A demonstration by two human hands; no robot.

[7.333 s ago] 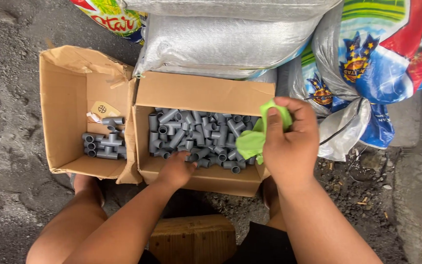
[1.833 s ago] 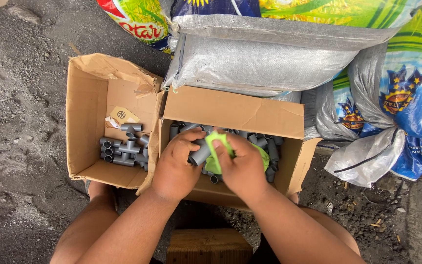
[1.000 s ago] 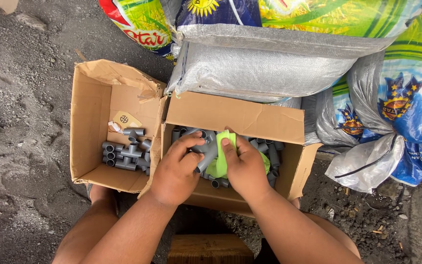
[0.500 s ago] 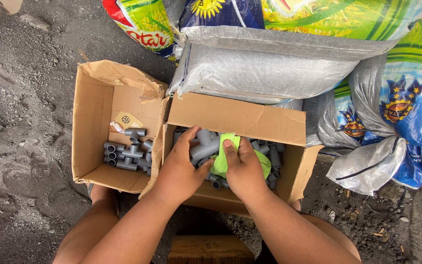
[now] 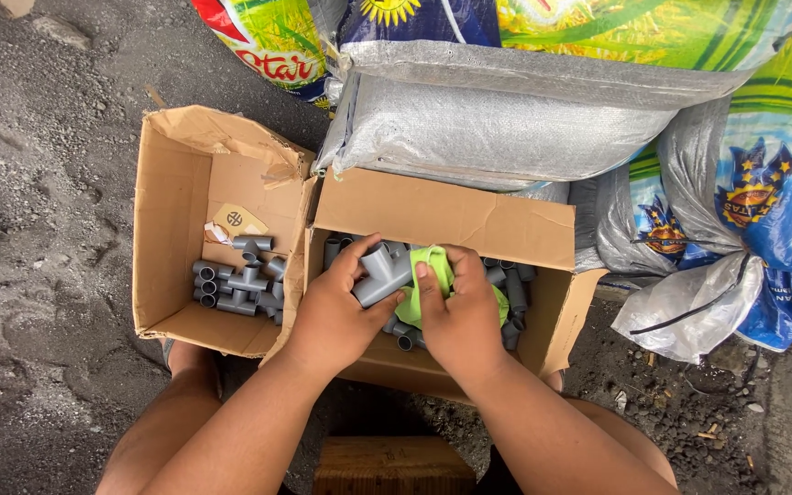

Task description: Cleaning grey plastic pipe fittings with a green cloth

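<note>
The left hand holds a grey pipe tee, its fingers wrapped around the lower end of the fitting. The right hand presses a green cloth against the tee, its fingers closed over the cloth. Both hands hover over the right cardboard box, which is filled with more grey fittings. Just beside it on the left, touching it, stands a second open box with a smaller pile of tees in its near corner and a paper tag. Both boxes sit on dark gravel ground. Woven sacks lie behind the boxes.
</note>
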